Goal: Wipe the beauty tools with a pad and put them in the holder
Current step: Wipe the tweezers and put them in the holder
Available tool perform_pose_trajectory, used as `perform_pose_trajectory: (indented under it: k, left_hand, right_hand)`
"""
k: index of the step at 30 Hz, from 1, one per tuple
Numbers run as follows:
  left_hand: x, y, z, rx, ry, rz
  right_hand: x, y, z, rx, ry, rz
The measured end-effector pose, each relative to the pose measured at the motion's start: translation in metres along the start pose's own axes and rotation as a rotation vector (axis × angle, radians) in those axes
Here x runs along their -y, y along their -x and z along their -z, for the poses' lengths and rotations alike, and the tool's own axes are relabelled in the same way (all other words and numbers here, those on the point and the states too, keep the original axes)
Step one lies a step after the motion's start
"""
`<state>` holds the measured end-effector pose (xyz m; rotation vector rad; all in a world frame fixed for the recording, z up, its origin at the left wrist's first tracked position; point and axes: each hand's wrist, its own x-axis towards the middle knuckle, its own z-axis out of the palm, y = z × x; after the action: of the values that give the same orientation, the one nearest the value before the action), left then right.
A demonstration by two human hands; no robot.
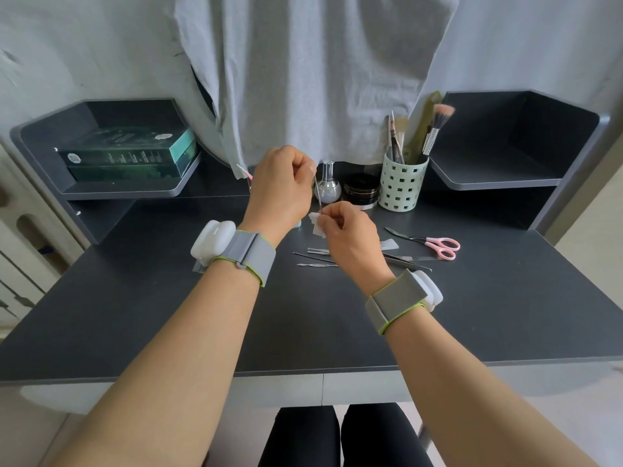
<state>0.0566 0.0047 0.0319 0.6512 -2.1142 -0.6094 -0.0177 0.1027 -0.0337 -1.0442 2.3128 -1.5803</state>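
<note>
A thin metal tool (318, 194) is pinched at its upper end by the left hand (281, 187), above the tabletop (168, 315). Its lower end is wrapped in a white pad (316, 224), which is pinched by the right hand (349, 235). More metal tools (315, 257) and pink scissors (435, 245) are laid on the tabletop. The holder (401, 185) with brushes is placed behind, near the right shelf.

It was a home dressing corner: a dark desk (472, 315) carried a holder (401, 187) of brushes; left of the holder stood a jar (360, 192) and bottle (328, 188), beneath a cloth (313, 79).
</note>
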Motion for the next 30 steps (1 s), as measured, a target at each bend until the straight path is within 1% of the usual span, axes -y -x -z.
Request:
perform_pose_trajectory:
  k: [8, 14, 19, 30]
  left_hand:
    - [0.000, -0.010, 0.010, -0.062, 0.001, -0.019]
    - [0.015, -0.018, 0.014, -0.132, -0.009, 0.006]
    - [0.027, -0.031, 0.017, -0.156, -0.032, 0.054]
    - [0.056, -0.050, -0.002, -0.134, -0.074, 0.116]
  right_hand:
    - [-0.013, 0.001, -0.006, -0.010, -0.027, -0.061]
    - [-0.005, -0.005, -0.003, -0.051, -0.048, -0.052]
    - [-0.001, -0.011, -0.003, -0.084, -0.071, -0.033]
    - [-0.005, -0.024, -0.007, -0.093, -0.067, -0.036]
